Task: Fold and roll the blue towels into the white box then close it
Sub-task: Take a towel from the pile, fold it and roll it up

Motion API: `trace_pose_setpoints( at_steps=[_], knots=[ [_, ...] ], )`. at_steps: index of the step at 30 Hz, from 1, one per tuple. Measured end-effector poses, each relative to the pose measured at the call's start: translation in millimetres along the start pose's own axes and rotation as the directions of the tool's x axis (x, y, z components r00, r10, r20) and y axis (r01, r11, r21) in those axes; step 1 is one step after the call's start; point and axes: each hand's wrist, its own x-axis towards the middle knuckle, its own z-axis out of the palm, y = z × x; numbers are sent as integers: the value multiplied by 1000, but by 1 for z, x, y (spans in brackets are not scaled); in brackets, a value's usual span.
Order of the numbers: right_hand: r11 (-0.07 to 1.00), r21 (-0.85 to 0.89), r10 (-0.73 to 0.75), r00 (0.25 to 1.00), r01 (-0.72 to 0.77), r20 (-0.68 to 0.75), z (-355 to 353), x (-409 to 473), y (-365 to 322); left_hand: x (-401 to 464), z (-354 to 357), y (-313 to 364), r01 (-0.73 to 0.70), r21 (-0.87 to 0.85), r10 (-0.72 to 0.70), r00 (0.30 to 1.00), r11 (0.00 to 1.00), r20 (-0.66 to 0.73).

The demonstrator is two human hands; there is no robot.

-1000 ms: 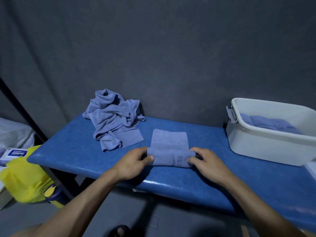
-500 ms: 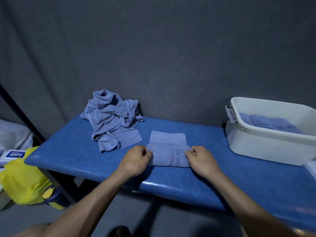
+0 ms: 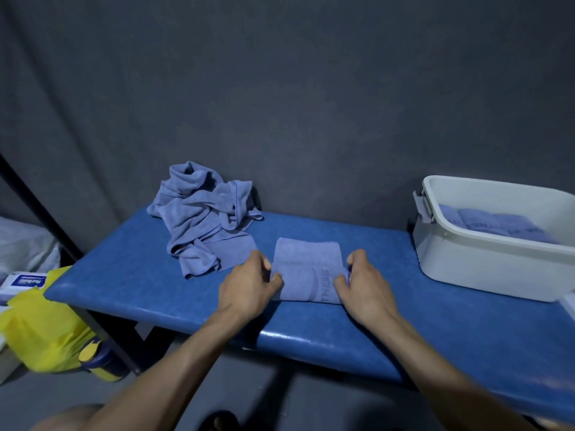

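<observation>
Left hand [image 3: 247,286]: at the left end of the roll, thumb and curled fingers pinching the cloth.
Right hand [image 3: 362,286]: at the right end of the roll, fingers curled round the cloth, gripping it.
Towel being rolled [image 3: 308,270]: lies on the blue bench [image 3: 140,281] between the two hands; the near part is a fat roll with lettering on top, and only a short flat strip is left beyond it.
Change over the last second: the roll has moved away from the person and grown thicker; the flat strip is shorter than it was, and both hands have travelled forward with it.
Meaning for the task: judged as late in the rolling of this towel; another turn or so should use up the flat strip, after which the roll can go to the box.
Heap of towels [image 3: 205,216]: crumpled, unfolded, further back on the left, just beside the flat strip; work remains.
White box [image 3: 485,259]: at the right end of the bench, open, well apart from the hands, with rolled blue towels [image 3: 497,223] already inside.
Lid: not identifiable for certain.
Closing: not yet done.
</observation>
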Motion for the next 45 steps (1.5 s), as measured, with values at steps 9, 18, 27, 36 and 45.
trace_pose_setpoints(
  at_steps=[9,18,27,36,45],
  knots=[
    [772,-241,-620,780,588,-84,1,-5,29,-3,-15,-18,-657,198,640,754,728,148],
    [850,42,-526,850,525,15,-6,-1,41,8,-20,-20,-498,-119,512,836,859,197],
    [911,381,-249,946,156,209,-19,-1,26,7,-30,-13,-132,-239,215,906,962,364],
    [948,317,-35,975,-37,218,-11,20,8,22,-16,0,25,-121,10,958,992,286],
    [995,-80,73,992,-65,106,13,27,-8,38,-11,6,-7,60,-9,966,998,259]
  ],
)
